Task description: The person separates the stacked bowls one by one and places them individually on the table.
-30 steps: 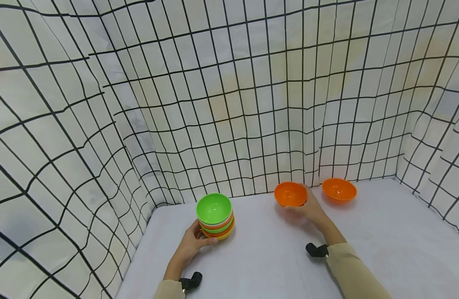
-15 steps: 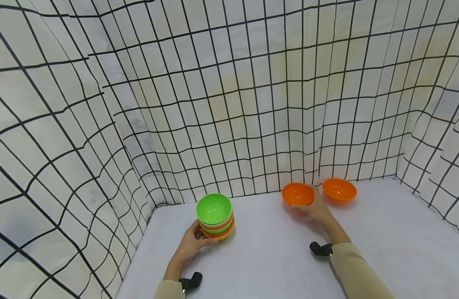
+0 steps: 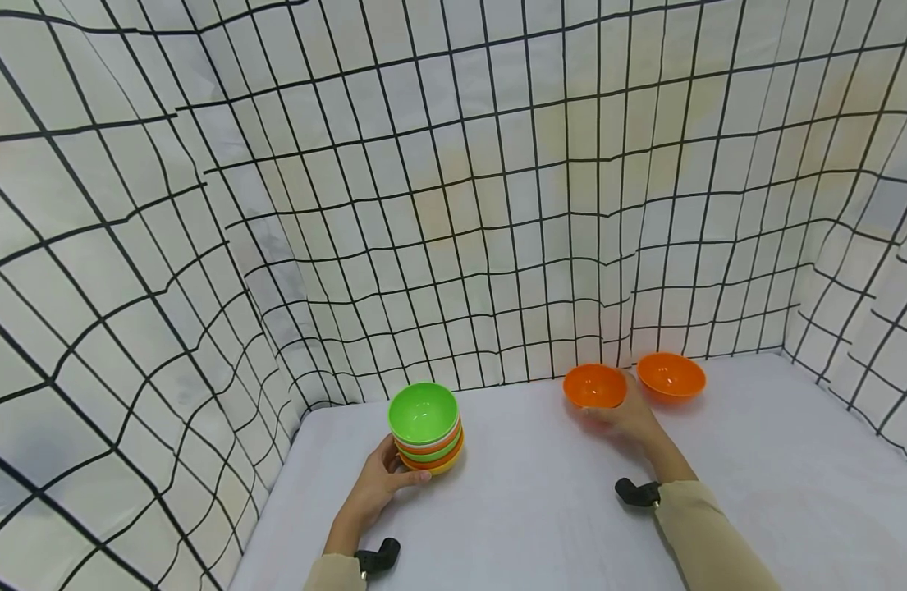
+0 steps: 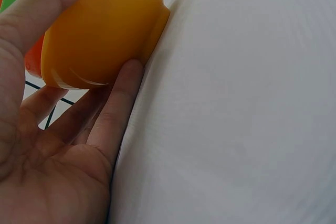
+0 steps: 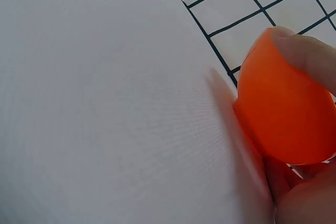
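The right grip (image 3: 630, 419) pinches an orange bowl (image 3: 595, 386) just left of another bowl (image 3: 671, 376), well right of the stack (image 3: 424, 423) the left grip (image 3: 377, 484) clasps.

The left hand (image 3: 375, 486) gripped the bowl stack (image 3: 425, 425); right of that stack, the right hand (image 3: 630, 417) held an orange bowl (image 3: 595, 387), with a second orange bowl (image 3: 671, 378) farther right.

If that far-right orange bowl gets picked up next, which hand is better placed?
Probably the right hand: it is close to the far-right orange bowl, though it grips another orange bowl. The left hand is farther off, holding the bowl stack.
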Available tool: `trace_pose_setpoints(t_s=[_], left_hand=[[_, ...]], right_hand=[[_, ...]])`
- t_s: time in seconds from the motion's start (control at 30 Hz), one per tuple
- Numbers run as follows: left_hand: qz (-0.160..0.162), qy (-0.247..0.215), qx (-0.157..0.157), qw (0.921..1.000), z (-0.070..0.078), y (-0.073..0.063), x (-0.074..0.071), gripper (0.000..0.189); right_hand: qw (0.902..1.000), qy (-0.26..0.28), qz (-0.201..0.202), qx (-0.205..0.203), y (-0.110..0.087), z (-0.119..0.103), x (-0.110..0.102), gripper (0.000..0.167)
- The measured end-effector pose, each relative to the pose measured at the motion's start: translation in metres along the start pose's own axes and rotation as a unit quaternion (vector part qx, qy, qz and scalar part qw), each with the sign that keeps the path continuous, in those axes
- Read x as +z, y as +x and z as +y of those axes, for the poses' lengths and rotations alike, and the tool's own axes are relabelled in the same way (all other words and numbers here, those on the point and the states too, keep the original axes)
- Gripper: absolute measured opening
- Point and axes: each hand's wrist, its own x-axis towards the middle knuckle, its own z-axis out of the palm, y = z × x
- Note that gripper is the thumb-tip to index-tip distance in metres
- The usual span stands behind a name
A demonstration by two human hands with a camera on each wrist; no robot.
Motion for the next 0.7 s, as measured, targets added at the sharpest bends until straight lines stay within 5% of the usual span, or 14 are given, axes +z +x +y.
trace_pose_setpoints(t_s=[0.7], left_hand=[[0.002, -0.008, -0.001, 1.0, -0.0014, 0.0011, -0.0002, 0.097]], right_hand=[[0.9991, 0.04, -0.005, 0.016, 0.0018, 0.0042, -0.0046, 0.127]])
